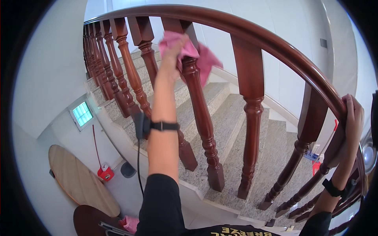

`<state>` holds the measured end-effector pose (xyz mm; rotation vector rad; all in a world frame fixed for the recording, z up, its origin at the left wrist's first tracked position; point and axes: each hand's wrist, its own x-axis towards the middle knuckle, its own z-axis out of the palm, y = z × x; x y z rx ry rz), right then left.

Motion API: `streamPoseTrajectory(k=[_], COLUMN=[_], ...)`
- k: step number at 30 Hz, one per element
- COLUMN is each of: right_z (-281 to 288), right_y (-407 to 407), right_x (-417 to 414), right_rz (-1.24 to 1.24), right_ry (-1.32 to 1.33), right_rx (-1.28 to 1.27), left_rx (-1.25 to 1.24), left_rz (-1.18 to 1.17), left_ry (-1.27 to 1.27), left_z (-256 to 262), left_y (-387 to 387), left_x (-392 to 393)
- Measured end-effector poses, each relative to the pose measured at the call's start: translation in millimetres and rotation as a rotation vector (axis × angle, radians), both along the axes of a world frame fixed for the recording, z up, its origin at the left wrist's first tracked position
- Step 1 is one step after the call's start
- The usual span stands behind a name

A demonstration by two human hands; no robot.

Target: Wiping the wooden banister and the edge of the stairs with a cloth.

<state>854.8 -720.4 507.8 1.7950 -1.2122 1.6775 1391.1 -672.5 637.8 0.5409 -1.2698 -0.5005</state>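
My left hand [172,60] presses a pink cloth [193,48] around the upper part of a turned wooden baluster [198,97], just under the handrail. One corner of the cloth hangs out past the baluster's right side, and hand and cloth look blurred. At the far right, my right hand [353,115] grips the dark, glossy wooden handrail [260,32], its fingers over the top. Another baluster [251,118] stands just right of the one under the cloth. Both forearms wear black straps, the left with a small device and cable.
Granite stairs [218,115] run behind the balusters. Below left, a wooden oval board [81,180] leans by the wall, near a red dustpan [105,173] with a long handle. A dark round board [91,221] and a pink cloth bundle [130,224] sit lower.
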Motion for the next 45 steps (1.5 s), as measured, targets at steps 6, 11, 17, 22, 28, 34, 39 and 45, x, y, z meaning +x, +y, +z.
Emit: streamPoseTrajectory(k=[6, 11, 17, 22, 28, 34, 39, 45], right_z=[-9.5, -11.2, -20.9, -53.8, -53.2, -58.2, -25.9, -13.0], right_y=[-9.9, -4.6, -18.8, -48.7, -42.8, -35.6, 5.3, 18.0], right_x=[-9.3, -3.2, -5.3, -60.6, -47.6, -26.1, 3.3, 10.3], right_rz=[0.035, 0.022, 0.048, -0.295, -0.185, 0.133, -0.1, -0.053], right_ry=[-0.096, -0.057, -0.034, 0.415, 0.474, 0.013, 0.04, 0.029], right_rx=[0.044, 0.018, 0.183, -0.25, -0.087, 0.124, 0.057, 0.02], left_rx=[-0.032, -0.208, -0.138, -0.234, -0.243, 0.045, 0.013, -0.106], left_rz=[0.402, 1.186, 1.456, 1.387, 1.534, 0.611, 0.258, -0.119], left_ry=[-0.087, -0.231, -0.512, -0.727, -0.579, 0.005, 0.067, 0.056], left_z=[-58.8, -74.0, -93.2, -95.8, -73.9, -41.8, -54.2, -59.8], left_y=[-0.7, -13.5, -6.5, 2.5, 3.5, -4.1, -12.3, -15.3], left_x=[-38.9, -57.7, -74.9, -106.0, -61.6, -41.3, 8.1, 25.8])
